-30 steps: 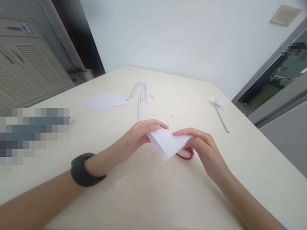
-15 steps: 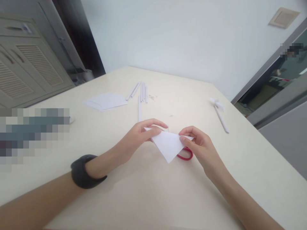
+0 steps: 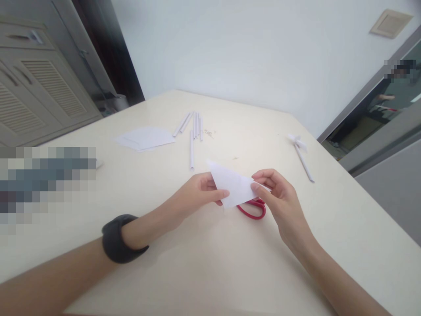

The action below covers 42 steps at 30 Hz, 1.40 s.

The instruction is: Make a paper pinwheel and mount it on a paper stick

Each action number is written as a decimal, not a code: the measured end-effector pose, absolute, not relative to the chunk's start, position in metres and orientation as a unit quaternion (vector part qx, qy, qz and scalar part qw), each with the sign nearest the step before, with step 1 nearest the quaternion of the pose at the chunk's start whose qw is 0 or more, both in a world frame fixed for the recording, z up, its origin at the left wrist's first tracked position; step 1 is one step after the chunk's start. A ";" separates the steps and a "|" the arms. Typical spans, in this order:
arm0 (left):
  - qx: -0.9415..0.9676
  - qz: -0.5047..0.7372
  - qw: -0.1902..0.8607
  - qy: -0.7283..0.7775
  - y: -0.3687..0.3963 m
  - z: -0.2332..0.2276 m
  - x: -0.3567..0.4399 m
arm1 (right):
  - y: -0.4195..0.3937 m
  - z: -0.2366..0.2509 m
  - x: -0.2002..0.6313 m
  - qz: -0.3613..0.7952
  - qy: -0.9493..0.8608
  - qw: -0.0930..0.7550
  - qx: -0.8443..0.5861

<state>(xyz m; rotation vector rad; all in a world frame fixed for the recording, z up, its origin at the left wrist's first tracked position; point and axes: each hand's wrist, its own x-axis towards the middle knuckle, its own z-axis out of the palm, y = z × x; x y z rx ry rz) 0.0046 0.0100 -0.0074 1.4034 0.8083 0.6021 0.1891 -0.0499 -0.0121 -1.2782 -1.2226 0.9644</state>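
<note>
A folded white sheet of paper (image 3: 234, 186), roughly triangular, is held above the table between both hands. My left hand (image 3: 207, 191) grips its lower left part, thumb on the near face and fingers behind. At the right corner, my right hand (image 3: 271, 188) pinches the paper between thumb and fingers. Under the paper and beside my right hand lie red-handled scissors (image 3: 255, 213); their blades are hidden. Beyond my left hand, a white paper tube (image 3: 192, 151) rests on the table.
Several more paper tubes (image 3: 196, 125) lie at the back, by small thin scraps (image 3: 208, 132). Flat white paper sheets (image 3: 148, 138) sit at the back left. A paper pinwheel-like piece on a stick (image 3: 304, 162) lies right. A blurred-out patch (image 3: 49, 180) covers the left.
My left hand has moved down along the paper to its lower left part. The paper has turned, its left corner now higher. My right hand keeps its hold.
</note>
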 end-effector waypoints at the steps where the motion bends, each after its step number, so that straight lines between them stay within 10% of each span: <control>1: 0.620 0.275 0.643 0.355 0.011 -0.009 0.004 | -0.049 -0.013 0.190 0.413 -0.518 0.523 -0.536; 13: 0.605 0.284 0.649 0.364 0.012 -0.012 0.000 | -0.049 -0.016 0.186 0.431 -0.565 0.429 -0.559; 42: 0.538 0.348 0.719 0.269 0.017 -0.012 0.003 | -0.049 -0.017 0.192 0.496 -0.482 0.514 -0.507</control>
